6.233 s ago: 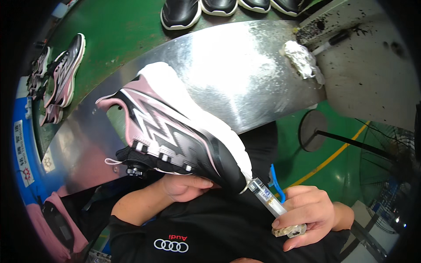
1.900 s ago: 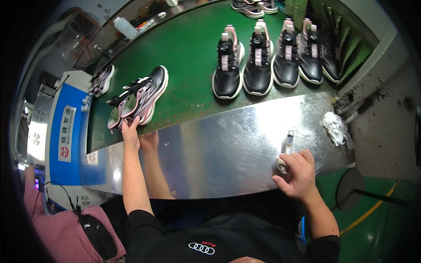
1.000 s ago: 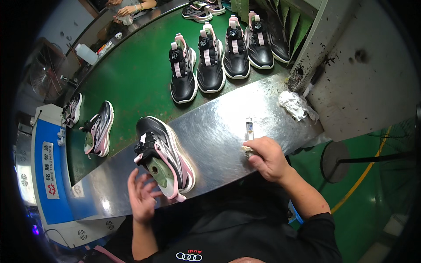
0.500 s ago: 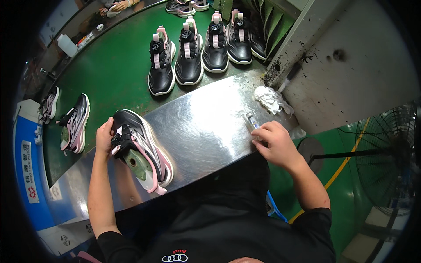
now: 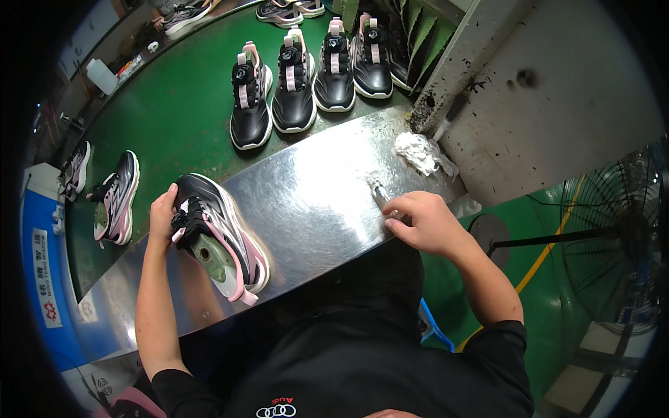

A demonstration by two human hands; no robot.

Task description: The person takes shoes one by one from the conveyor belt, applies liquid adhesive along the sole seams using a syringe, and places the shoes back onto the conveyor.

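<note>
A black, silver and pink sneaker (image 5: 224, 205) lies on its side on the steel strip of the bench, its opening toward me and a green insert inside. My left hand (image 5: 163, 214) is closed around the tongue side of the sneaker, near its dark dial. Over the right part of the steel my right hand (image 5: 431, 221) pinches a small, clear, shiny tube-like thing (image 5: 380, 194). Its exact kind I cannot make out, and my fingers hide its lower end. Beyond that hand lies a crumpled white cloth or tissue (image 5: 422, 153).
Several matching sneakers (image 5: 294, 94) stand in a row at the back of the green bench (image 5: 174, 104). Another sneaker (image 5: 124, 198) lies at left. A stained grey metal panel (image 5: 550, 104) rises at right, a fan (image 5: 617, 233) beyond. A white bottle (image 5: 102, 75) stands far left.
My right hand has shifted slightly left with the small clear thing. My left hand still holds the sneaker. At the far top left, a sneaker now shows beside another person's hand.
</note>
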